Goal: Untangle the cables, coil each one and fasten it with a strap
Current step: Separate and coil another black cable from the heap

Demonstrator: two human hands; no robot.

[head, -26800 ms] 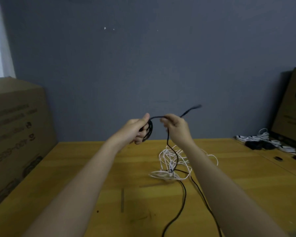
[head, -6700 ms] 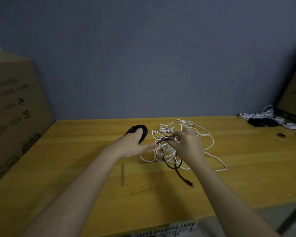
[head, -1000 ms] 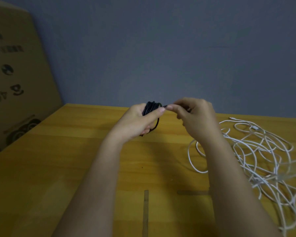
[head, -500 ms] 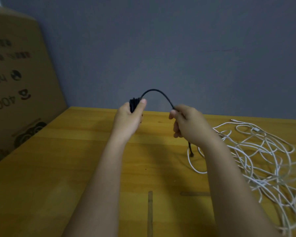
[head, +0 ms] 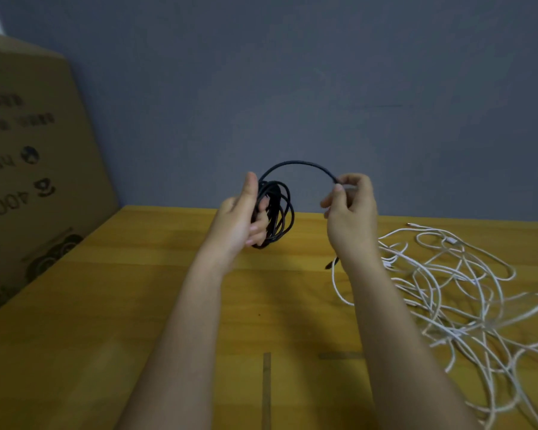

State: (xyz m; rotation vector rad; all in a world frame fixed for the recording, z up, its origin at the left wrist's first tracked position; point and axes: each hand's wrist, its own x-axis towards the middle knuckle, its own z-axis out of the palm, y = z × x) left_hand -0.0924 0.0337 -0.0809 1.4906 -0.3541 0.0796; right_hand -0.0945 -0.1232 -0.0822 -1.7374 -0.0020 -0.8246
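Nearby, white cable tangle [head: 457, 293] on table [head: 106, 305], possibly several, cardboard box [head: 28, 150] left

Above the wooden table [head: 156, 305], the left hand [head: 241, 217] grips a coiled black cable [head: 277, 212], whose free end arcs over to the right hand [head: 350, 209], pinched between thumb and forefinger. A loose tangle of white cables [head: 454, 293] lies on the table to the right, and a cardboard box [head: 28, 169] stands at the left.

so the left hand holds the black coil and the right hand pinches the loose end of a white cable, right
Not quite. In the head view the right hand pinches the loose end of the black cable, not a white one. The left hand does hold the black coil.
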